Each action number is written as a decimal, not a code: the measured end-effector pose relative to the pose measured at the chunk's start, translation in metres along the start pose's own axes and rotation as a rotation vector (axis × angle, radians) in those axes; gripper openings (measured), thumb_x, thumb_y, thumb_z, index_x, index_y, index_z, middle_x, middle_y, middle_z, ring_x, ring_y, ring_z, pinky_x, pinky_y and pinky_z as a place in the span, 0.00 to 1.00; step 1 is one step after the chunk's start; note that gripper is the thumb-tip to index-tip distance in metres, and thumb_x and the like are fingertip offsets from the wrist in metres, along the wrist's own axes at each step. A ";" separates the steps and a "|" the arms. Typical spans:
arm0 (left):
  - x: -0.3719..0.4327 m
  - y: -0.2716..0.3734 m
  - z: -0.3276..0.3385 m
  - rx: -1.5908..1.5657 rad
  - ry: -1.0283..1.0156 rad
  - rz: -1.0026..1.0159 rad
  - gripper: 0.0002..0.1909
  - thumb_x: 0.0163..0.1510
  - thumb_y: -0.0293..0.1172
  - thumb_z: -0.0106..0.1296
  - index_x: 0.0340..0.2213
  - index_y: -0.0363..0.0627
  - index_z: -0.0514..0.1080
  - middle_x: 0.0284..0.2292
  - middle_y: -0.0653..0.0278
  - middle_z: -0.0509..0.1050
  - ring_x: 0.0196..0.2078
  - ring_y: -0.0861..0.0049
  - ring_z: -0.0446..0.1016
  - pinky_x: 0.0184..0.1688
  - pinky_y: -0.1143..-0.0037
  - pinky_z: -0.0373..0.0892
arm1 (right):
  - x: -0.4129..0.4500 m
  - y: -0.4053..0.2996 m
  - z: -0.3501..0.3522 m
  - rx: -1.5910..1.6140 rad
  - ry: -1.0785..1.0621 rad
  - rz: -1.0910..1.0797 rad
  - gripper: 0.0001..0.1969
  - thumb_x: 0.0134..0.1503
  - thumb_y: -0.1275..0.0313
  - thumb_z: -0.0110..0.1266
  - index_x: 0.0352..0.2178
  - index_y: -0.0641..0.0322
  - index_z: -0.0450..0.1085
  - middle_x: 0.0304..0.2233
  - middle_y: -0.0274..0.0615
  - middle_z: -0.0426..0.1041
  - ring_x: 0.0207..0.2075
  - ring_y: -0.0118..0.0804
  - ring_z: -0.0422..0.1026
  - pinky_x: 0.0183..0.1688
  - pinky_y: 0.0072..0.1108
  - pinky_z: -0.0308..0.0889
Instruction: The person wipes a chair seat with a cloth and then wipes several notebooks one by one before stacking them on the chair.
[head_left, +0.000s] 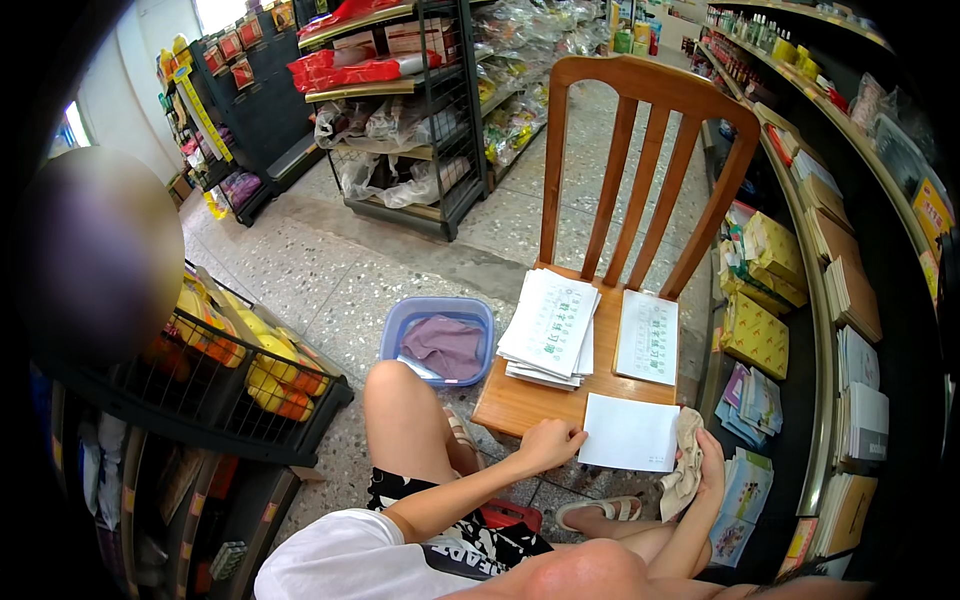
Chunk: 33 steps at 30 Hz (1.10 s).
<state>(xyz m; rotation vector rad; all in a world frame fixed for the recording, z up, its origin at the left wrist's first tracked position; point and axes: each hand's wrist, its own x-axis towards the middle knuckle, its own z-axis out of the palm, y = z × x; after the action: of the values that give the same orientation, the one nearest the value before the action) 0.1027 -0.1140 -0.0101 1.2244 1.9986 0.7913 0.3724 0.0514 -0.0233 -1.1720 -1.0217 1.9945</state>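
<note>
My left hand pinches the left edge of a white paper booklet, which lies partly over the front edge of a wooden chair. A crumpled beige cloth is gripped in my right hand, against the booklet's right edge. Behind the booklet, the seat holds an uneven stack of white exercise books on the left and a neater, smaller pile on the right, both with green printing on top.
On the floor left of the chair stands a blue plastic basin with a purple cloth inside. Shelves of notebooks run close on the right. A wire rack with yellow packages is at the left, and a shelving unit stands farther back.
</note>
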 end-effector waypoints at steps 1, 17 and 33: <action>0.001 0.001 -0.001 -0.001 -0.020 -0.010 0.15 0.51 0.42 0.49 0.26 0.42 0.76 0.18 0.54 0.74 0.23 0.58 0.74 0.27 0.64 0.68 | 0.000 0.000 -0.001 0.000 0.002 0.000 0.12 0.59 0.67 0.44 0.37 0.66 0.68 0.23 0.39 0.73 0.17 0.30 0.71 0.19 0.19 0.66; 0.001 0.000 0.001 -0.019 -0.031 -0.042 0.15 0.51 0.42 0.50 0.27 0.42 0.76 0.18 0.55 0.74 0.22 0.60 0.74 0.25 0.66 0.68 | -0.003 -0.003 0.003 0.037 0.019 0.030 0.12 0.59 0.68 0.45 0.38 0.67 0.68 0.25 0.41 0.74 0.18 0.30 0.71 0.18 0.19 0.67; 0.004 -0.004 0.000 -0.017 -0.046 -0.020 0.16 0.51 0.43 0.49 0.24 0.42 0.76 0.18 0.54 0.74 0.23 0.57 0.74 0.26 0.63 0.68 | 0.000 -0.002 0.002 0.007 0.052 0.050 0.11 0.60 0.68 0.45 0.37 0.66 0.68 0.23 0.40 0.73 0.17 0.31 0.71 0.19 0.20 0.67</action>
<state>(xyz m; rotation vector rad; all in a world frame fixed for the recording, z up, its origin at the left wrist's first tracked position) 0.0995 -0.1121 -0.0136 1.2003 1.9603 0.7615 0.3709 0.0516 -0.0210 -1.2508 -0.9679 1.9940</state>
